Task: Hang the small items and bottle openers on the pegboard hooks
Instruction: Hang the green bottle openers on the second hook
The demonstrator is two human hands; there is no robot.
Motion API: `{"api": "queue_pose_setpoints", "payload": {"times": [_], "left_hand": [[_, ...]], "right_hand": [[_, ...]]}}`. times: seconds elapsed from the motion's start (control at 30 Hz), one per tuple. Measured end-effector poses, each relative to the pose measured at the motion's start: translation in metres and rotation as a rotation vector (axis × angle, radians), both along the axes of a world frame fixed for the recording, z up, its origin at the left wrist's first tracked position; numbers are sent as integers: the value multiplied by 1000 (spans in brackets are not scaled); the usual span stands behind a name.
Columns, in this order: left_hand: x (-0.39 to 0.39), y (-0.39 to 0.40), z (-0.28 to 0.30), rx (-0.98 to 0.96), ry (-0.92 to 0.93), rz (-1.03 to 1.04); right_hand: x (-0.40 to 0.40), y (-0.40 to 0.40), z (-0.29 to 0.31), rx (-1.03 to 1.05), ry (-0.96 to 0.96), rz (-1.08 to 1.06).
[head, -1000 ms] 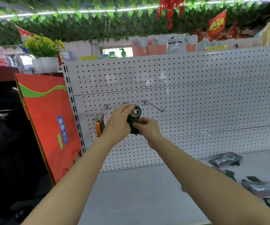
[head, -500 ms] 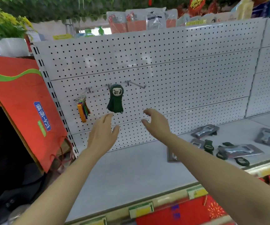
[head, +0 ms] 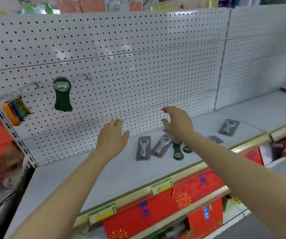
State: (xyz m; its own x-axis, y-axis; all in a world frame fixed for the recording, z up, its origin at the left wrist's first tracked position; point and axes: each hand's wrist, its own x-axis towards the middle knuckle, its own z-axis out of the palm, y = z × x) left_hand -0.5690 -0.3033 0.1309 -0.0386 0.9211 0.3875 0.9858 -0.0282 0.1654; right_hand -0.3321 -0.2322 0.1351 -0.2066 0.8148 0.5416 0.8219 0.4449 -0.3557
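Both your hands are empty, fingers spread: the left hand (head: 112, 135) hovers before the pegboard (head: 138, 49), the right hand (head: 176, 121) above the shelf (head: 104, 173). One green opener (head: 62, 94) hangs on its hook; a free hook (head: 88, 77) sits to its right. The carded openers (head: 144, 147) and loose green openers (head: 178, 150) lie flat below your right hand. They look stiff and fairly light; the card film may be slick, though blur hides detail. Pinch a card by its edge near the hang hole.
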Motion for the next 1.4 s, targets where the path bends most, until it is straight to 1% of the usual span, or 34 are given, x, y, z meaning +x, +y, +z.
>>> {"api": "queue_pose_setpoints", "payload": {"times": [0.1, 0.2, 0.33, 0.5, 0.63, 0.7, 0.83, 0.9, 1.0, 1.1, 1.23, 1.33, 1.4], "left_hand": [[43, 23, -20, -56, -19, -21], [84, 44, -45, -122, -23, -43], [129, 73, -78, -251, 1, -111], [171, 123, -106, -373, 25, -163], [197, 173, -123, -372, 39, -307], [207, 200, -126, -389, 91, -369], [228, 246, -125, -494, 153, -493], [240, 266, -126, -532, 212, -596], [258, 293, -128, -612, 235, -732], [277, 310, -132, -649, 297, -832], [289, 322, -137, -650, 276, -851], [288, 333, -139, -615, 302, -846], [287, 338, -140, -659, 268, -807]], "right_hand": [[49, 7, -19, -38, -26, -40], [92, 16, -43, -72, -95, -72], [137, 32, -74, -191, -159, -136], [176, 65, -113, -298, -177, -176], [195, 95, -134, -329, -233, -194], [201, 112, -143, -362, -261, -178], [209, 140, -153, -538, -419, -27], [215, 148, -160, -595, -502, 55], [229, 161, -167, -613, -534, 83], [243, 172, -164, -614, -587, 91], [267, 183, -158, -616, -618, 100], [287, 191, -153, -616, -639, 61], [296, 200, -149, -636, -641, 29]]}}
